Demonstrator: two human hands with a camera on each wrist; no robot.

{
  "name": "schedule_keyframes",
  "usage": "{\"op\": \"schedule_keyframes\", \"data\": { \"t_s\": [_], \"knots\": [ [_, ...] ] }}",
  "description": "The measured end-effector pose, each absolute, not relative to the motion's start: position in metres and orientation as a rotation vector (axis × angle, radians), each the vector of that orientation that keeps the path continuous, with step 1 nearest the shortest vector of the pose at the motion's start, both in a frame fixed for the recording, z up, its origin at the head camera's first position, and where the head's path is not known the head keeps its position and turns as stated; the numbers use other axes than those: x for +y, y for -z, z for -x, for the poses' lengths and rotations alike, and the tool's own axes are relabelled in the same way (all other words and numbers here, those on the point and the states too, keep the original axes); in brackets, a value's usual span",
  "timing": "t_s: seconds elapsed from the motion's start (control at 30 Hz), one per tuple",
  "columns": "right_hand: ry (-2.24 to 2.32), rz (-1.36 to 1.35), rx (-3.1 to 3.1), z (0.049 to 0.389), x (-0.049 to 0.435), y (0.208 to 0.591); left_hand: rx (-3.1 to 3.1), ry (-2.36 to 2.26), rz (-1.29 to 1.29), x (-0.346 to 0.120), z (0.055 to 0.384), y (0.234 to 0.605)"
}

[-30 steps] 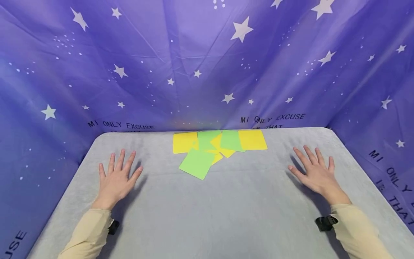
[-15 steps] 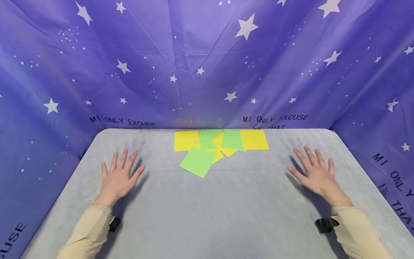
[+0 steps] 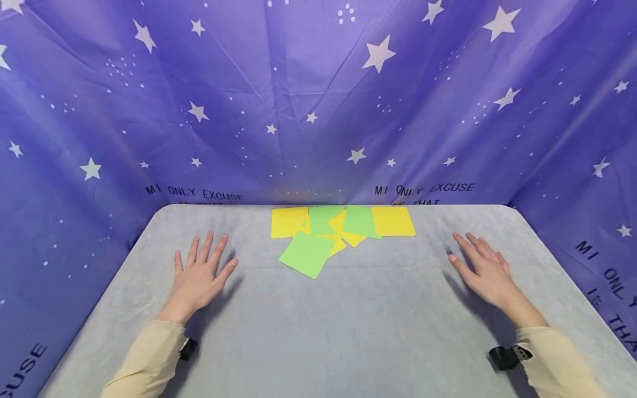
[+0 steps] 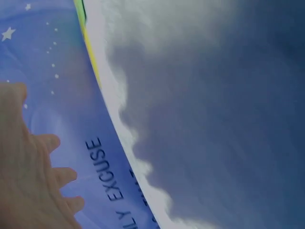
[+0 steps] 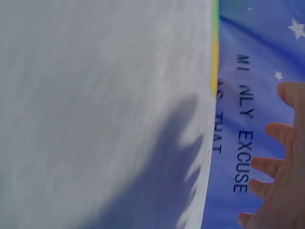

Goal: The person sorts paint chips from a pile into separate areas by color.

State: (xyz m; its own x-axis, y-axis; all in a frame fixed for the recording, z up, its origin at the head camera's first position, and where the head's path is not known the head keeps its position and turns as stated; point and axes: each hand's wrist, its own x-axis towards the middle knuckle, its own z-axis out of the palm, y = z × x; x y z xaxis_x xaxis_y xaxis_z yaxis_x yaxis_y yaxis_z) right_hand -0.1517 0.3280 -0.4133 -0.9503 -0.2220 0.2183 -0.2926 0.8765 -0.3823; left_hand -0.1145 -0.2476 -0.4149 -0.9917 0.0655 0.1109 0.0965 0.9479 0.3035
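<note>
Several flat green and yellow square cards lie partly overlapping at the table's far edge in the head view. Nearest to me is a tilted green card [image 3: 307, 255]; a yellow card [image 3: 290, 222] lies at the left end and another yellow card [image 3: 393, 221] at the right end. My left hand [image 3: 197, 281] hovers left of the cards with fingers spread, holding nothing. Over the right side of the table my right hand [image 3: 490, 276] hovers with fingers extended and nothing in it. Both hands cast shadows below them and are apart from the cards.
A grey cloth-covered table [image 3: 328, 331] spreads beneath both hands. Behind it and at both sides hangs a purple curtain [image 3: 318, 66] with white stars and lettering. A dark wrist camera [image 3: 507, 356] sits at my right sleeve.
My left hand has shifted a little to the right. The right hand has turned slightly, its fingers drawing closer together. The cards lie as before, while the head view has shifted slightly.
</note>
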Motion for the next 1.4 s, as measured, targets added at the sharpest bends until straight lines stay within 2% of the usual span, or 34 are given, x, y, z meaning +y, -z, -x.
{"op": "schedule_keyframes", "data": {
  "t_s": [0.33, 0.7, 0.87, 1.03, 1.27, 1.4],
  "knots": [
    [-0.928, -0.550, -2.741, 0.156, 0.300, 0.418, -2.934, 0.627, 0.264, -0.206, 0.125, 0.418],
    [-1.214, -0.507, -2.696, 0.159, 0.260, 0.420, -2.806, 1.160, 0.471, -0.164, 0.147, 0.425],
    [-1.243, -0.477, -2.756, 0.162, 0.249, 0.424, -2.808, 1.266, 0.525, -0.142, 0.156, 0.427],
    [-1.226, -0.441, -2.777, 0.167, 0.246, 0.430, -2.819, 1.340, 0.581, -0.116, 0.164, 0.428],
    [-1.207, -0.359, -2.771, 0.180, 0.252, 0.429, -2.753, 1.462, 0.748, -0.063, 0.188, 0.428],
    [-1.221, -0.291, -2.788, 0.191, 0.253, 0.424, -2.744, 1.526, 0.760, -0.035, 0.203, 0.427]
  ]
}}
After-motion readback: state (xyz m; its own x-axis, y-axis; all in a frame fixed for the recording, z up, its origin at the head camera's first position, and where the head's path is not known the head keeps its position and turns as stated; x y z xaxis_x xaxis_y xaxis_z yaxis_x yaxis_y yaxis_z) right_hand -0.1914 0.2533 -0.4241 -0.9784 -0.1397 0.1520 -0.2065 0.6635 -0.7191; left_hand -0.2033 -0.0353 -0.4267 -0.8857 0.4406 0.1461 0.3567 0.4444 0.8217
